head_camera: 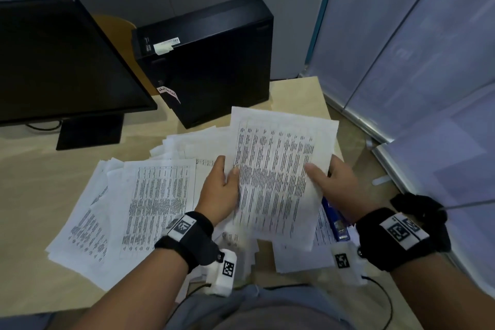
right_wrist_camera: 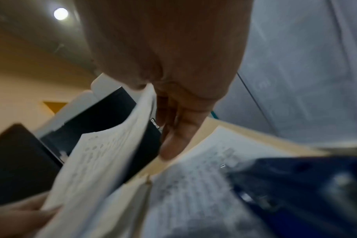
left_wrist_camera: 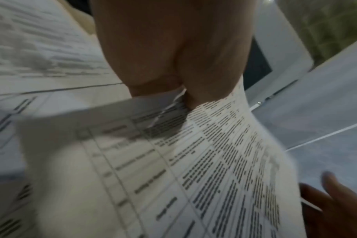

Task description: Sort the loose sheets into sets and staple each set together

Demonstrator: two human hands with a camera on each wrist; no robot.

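Note:
Both my hands hold a thin set of printed sheets (head_camera: 278,177) lifted above the desk. My left hand (head_camera: 219,190) pinches its left edge, thumb on top. My right hand (head_camera: 334,185) grips the right edge, thumb on the printed face and fingers behind. The same set shows in the left wrist view (left_wrist_camera: 204,161) and, edge-on, in the right wrist view (right_wrist_camera: 104,153). Loose printed sheets (head_camera: 134,206) lie spread over the desk below and to the left. A blue stapler (head_camera: 336,222) lies under my right wrist on more sheets, blurred and close in the right wrist view (right_wrist_camera: 296,185).
A black monitor (head_camera: 59,61) stands at the back left and a black computer case (head_camera: 209,61) behind the papers. The wooden desk (head_camera: 32,195) ends at the right beside frosted glass panels (head_camera: 428,88). Cables hang at the front edge.

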